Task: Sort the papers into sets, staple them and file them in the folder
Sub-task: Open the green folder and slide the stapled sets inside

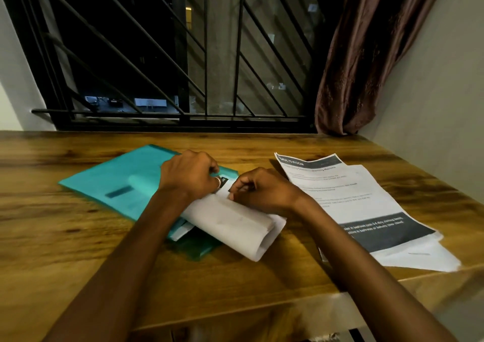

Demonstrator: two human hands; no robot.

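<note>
On the teal folder [117, 182], the left hand [188, 174] and right hand [264, 187] pinch one corner of the curled paper set [235, 224] — fingers bent tight, likely keeping sheets even for stapling.

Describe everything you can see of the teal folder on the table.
The teal folder lies flat and skewed on the wooden table, left of centre. It looks like thin, translucent plastic; a dark strip shows on its cover, and white sheets peek from its near corner. A curled white paper set lies across its right end, pinched there by the left hand and right hand.
</note>
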